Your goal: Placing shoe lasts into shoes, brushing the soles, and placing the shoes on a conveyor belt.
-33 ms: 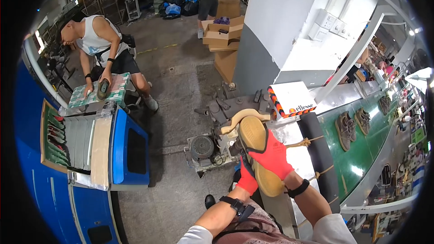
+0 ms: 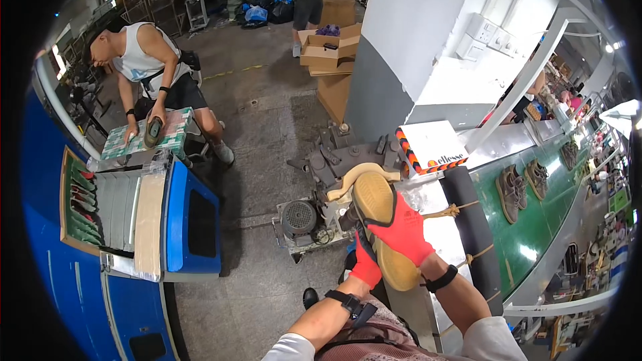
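Shoe (image 2: 373, 197) sole-up | my right hand (image 2: 402, 230) clasps its middle | my left hand (image 2: 365, 264) grips its left edge | apparently steadying it

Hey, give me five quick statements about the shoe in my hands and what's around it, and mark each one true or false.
1. The left hand and right hand hold the same shoe. True.
2. The gloves are blue. False: the gloves are mainly red.
3. The shoe's tan sole faces the camera. True.
4. The green surface is on the person's left. False: the green surface is on the right.
5. A white box sits beyond the right hand. True.
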`<state>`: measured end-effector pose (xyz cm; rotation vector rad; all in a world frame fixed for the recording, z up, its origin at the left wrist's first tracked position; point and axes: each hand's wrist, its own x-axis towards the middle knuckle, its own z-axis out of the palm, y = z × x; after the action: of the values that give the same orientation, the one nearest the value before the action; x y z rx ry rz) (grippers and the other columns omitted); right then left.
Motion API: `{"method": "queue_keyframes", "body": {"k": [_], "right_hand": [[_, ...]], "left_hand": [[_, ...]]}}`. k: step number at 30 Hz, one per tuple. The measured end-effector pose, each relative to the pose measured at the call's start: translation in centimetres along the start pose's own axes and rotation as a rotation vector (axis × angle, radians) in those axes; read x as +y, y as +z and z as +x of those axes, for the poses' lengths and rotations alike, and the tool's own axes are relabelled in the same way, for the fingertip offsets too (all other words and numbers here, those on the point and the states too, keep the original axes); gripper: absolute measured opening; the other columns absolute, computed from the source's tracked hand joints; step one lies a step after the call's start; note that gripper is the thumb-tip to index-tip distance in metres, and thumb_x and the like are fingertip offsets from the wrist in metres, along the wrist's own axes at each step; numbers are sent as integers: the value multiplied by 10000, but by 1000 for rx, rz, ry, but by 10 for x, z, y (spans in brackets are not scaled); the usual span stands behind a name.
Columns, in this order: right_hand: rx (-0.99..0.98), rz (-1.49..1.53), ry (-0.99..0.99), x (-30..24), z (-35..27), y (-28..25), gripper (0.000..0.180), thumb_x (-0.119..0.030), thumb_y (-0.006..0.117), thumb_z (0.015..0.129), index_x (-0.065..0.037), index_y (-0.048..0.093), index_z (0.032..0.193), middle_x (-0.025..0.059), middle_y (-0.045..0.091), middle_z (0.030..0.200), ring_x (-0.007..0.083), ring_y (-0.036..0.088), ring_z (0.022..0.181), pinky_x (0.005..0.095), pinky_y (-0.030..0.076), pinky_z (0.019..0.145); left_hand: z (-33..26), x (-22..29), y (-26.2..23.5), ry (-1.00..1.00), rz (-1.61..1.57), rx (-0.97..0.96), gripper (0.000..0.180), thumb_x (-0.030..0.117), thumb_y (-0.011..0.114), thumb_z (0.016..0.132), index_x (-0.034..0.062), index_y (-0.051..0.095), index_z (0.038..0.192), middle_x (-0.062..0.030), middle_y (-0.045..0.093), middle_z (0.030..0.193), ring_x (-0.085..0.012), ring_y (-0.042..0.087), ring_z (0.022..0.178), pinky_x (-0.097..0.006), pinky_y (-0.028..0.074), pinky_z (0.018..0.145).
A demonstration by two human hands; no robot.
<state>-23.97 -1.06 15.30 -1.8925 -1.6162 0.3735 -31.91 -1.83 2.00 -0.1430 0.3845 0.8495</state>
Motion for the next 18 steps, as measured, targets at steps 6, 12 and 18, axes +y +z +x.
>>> {"method": "queue_keyframes", "body": {"k": [6,12,18], "right_hand": [[22,77,-24,16,-5,11,822,-351,862,703,-14,493,1355,212,658,1203,374,655,1107,443,533,909],[118,158,-2,-13,-17,16,858,-207,887,685,0,451,1395,214,664,1198,358,673,1089,425,534,914],[210,127,2,5,-38,20,857,-170,878,689,5,442,1406,207,666,1183,359,673,1081,421,523,924]], "left_hand": [[-12,11,10,-87,-9,-94,705,681,430,970,169,503,1450,-70,557,1444,-290,542,1303,-460,425,1114],[34,-18,-80,-20,16,136,512,650,525,951,204,697,1135,-32,717,1131,-244,645,1035,-417,486,979],[-16,-6,-11,-24,207,299,587,660,489,959,179,658,1250,-41,695,1200,-234,632,1089,-410,470,1003]]}}
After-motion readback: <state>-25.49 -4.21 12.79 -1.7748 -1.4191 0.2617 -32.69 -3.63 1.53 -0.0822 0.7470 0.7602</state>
